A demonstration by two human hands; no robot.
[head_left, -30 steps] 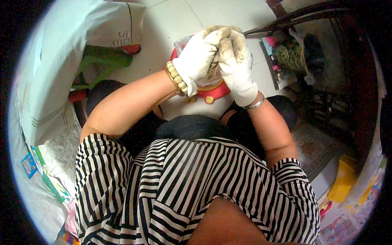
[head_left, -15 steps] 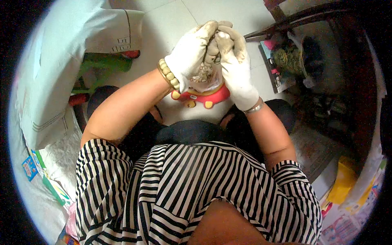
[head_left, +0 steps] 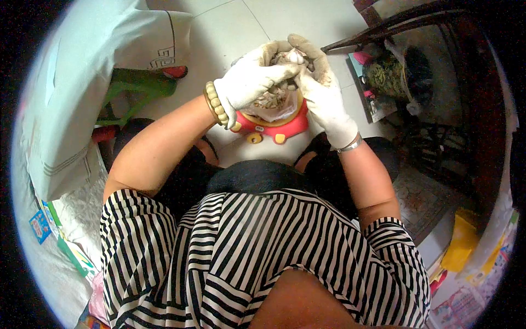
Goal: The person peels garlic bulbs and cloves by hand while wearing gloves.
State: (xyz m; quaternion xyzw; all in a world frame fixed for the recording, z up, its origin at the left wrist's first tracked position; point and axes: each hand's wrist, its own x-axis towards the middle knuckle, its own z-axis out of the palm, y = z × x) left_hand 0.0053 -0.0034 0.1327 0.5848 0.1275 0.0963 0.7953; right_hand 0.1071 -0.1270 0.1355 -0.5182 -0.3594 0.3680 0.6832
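Note:
My left hand [head_left: 253, 78], in a soiled white work glove, is cupped from the left around a whitish garlic bulb [head_left: 296, 56]. From the right, my right hand [head_left: 322, 90] closes around the same bulb in a matching glove. Both thumbs meet on the near side of the garlic, and the gloves hide its lower part. Just below my hands stands a red and yellow container [head_left: 282, 130] lined with a clear plastic bag [head_left: 282, 113]. Pale bits that look like garlic pieces and skins [head_left: 268, 100] lie inside the bag.
To the left, a light cloth [head_left: 93, 66] drapes over furniture, with a green stool [head_left: 139, 90] beneath it. At right are a dark wooden frame [head_left: 405, 24] and a dark patterned round item [head_left: 386, 74]. Pale floor tiles [head_left: 224, 33] show ahead.
Both hands have lowered slightly and opened out around the garlic, so its white top now shows. My left hand has shifted a little left, and my right wrist a little right.

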